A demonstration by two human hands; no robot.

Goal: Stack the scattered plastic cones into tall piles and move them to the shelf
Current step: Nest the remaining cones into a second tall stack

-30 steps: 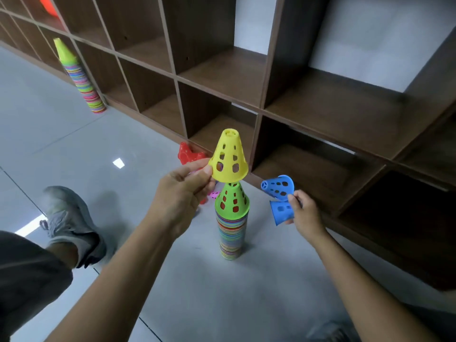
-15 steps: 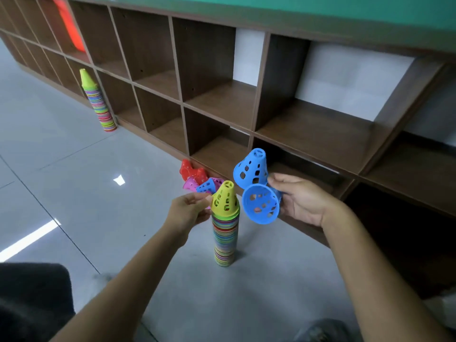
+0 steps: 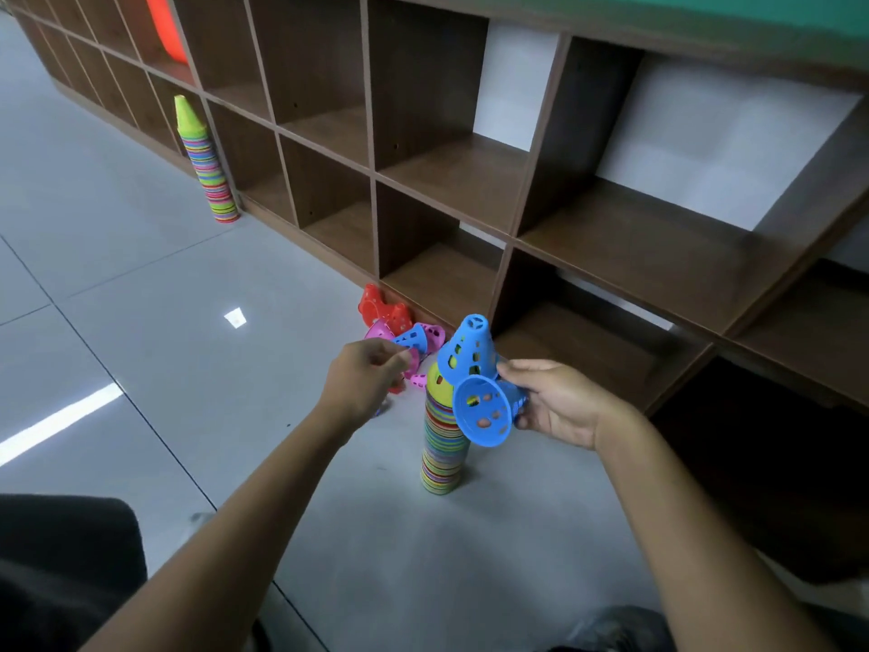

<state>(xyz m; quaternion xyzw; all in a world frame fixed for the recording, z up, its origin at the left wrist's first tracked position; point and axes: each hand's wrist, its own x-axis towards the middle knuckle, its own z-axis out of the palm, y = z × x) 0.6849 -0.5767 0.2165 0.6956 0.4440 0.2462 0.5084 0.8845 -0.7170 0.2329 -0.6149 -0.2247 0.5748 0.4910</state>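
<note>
A tall multicoloured pile of cones (image 3: 442,444) stands on the grey floor, topped by a yellow cone (image 3: 438,381). My right hand (image 3: 557,401) holds two blue perforated cones: one upright (image 3: 468,352) just over the pile's top, the other (image 3: 483,411) turned with its open mouth toward me. My left hand (image 3: 364,383) hovers left of the pile with fingers loosely curled and nothing in them. Loose red, pink and blue cones (image 3: 399,331) lie on the floor behind, by the shelf's base.
A brown wooden cubby shelf (image 3: 470,181) runs along the wall. A second tall striped pile with a yellow top (image 3: 207,167) stands against it at the left. An orange item (image 3: 162,25) sits in an upper cubby. My dark-clothed knee (image 3: 61,567) fills the lower left.
My left hand set the yellow cone on the pile and let go, drawing back left. My right hand brought the two blue cones up and over to the pile's top.
</note>
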